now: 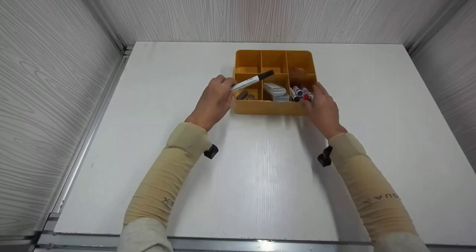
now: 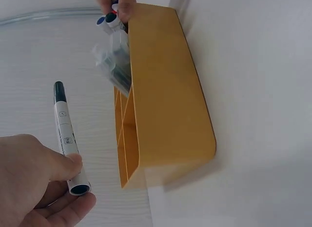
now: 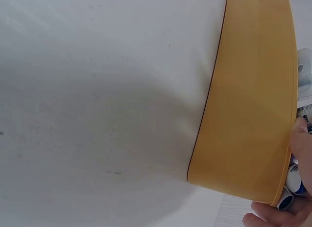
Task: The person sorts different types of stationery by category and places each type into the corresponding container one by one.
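Observation:
My left hand [image 1: 217, 97] pinches a white marker [image 1: 247, 83] with a dark cap between thumb and fingers. The marker slants over the near-left compartment of a yellow divided box [image 1: 271, 108], cap end up and to the right. At the box's near-right corner, my right hand [image 1: 324, 109] grips the wall, thumb by the front rim and fingers along the side. Several markers [image 1: 298, 92] stand in the compartment beside that thumb, one with a red end. The right wrist view shows marker ends [image 3: 285, 200] between this hand's thumb and fingers.
Clear plastic cases [image 1: 276, 90] fill the near-middle compartment. Small brown objects [image 1: 243, 94] lie in the near-left one. The box sits on a white table [image 1: 238, 177] toward its back edge, with wood-grain panels [image 1: 260, 14] behind and at both sides.

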